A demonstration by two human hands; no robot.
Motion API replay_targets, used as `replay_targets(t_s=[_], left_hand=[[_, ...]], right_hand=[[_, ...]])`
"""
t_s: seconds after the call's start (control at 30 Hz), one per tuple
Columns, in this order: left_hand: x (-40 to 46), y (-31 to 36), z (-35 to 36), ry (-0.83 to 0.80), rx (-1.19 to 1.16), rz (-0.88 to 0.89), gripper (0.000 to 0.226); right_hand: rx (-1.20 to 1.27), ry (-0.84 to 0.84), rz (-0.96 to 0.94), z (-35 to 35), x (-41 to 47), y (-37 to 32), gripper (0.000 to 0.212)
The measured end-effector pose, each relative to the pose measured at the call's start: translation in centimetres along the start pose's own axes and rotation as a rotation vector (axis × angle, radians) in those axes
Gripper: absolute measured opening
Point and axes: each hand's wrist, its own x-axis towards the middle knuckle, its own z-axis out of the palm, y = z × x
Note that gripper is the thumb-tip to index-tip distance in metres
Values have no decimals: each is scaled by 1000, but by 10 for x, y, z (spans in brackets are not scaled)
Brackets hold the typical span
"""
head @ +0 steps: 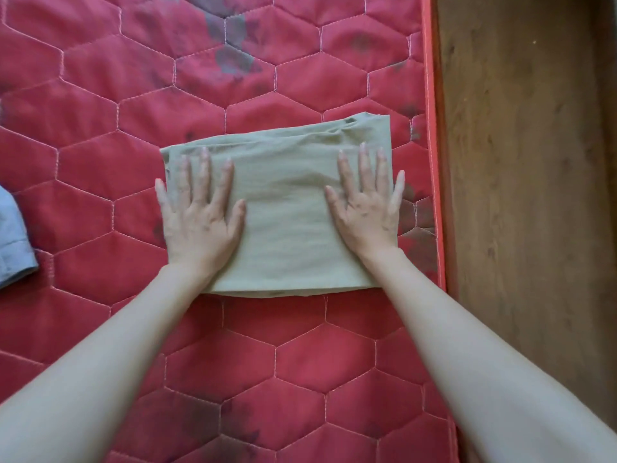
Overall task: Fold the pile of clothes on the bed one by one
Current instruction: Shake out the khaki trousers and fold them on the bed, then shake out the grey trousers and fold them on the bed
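- The folded olive-green cloth rectangle (283, 208) lies near the right edge of the red hexagon-quilted mattress (100, 128).
- Left hand (200, 215) and right hand (367, 208) lie spread flat on it, pressing.
- Smooth outward evenly (the far edge looks rumpled).
- Left of the cloth there is open quilt; a blue garment (15, 242) lies well apart.

Bare red quilted bed (100, 162) is lying open across the upper left and lower centre of the frame, while a blue garment (15, 238) is sitting at the left edge, a folded olive cloth (283, 212) is filling the centre, and wooden floor (527, 162) is running down the right.
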Motion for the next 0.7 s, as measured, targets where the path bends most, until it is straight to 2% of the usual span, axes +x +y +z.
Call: replay_targets(t_s=[0.23,0.47,0.57,0.63,0.7], left_hand=[[0,-11,2,-59,-84,-37,62],[6,-11,-20,-279,-41,-46,64],[1,-4,-40,-345,13,-46,65],[-19,0,-55,-305,40,-9,60],[-52,-4,-70,-163,-5,37,47]], right_hand=[[-16,-28,-19,10,-1,3,61],[-10,-317,-11,-22,8,-1,62],[-29,-334,10,-47,8,-16,60],[4,-278,-18,-63,-4,-38,55],[72,-233,-91,-74,-28,-65,51]])
